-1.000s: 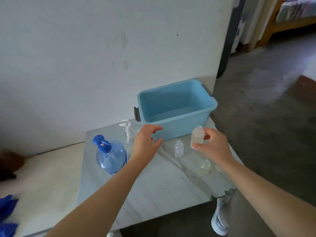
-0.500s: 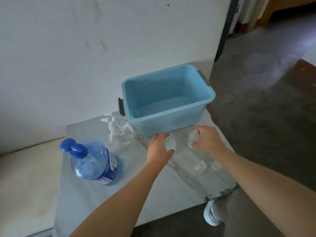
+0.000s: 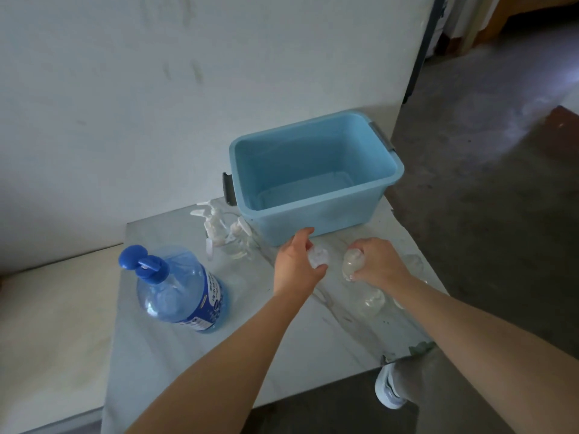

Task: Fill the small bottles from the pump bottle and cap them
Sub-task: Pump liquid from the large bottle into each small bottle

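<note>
A pale marble-patterned table stands on a grey concrete floor, its far edge by a white painted wall. On its near left stands a large clear-blue pump bottle with a blue pump head. Further in, the left hand has its grip curled round a small clear plastic bottle. The right hand grips a second small clear bottle; whether either touches the table is unclear. A third clear bottle stands just beside the right forearm. Beyond lie white pump caps, then a light blue plastic tub.
</note>
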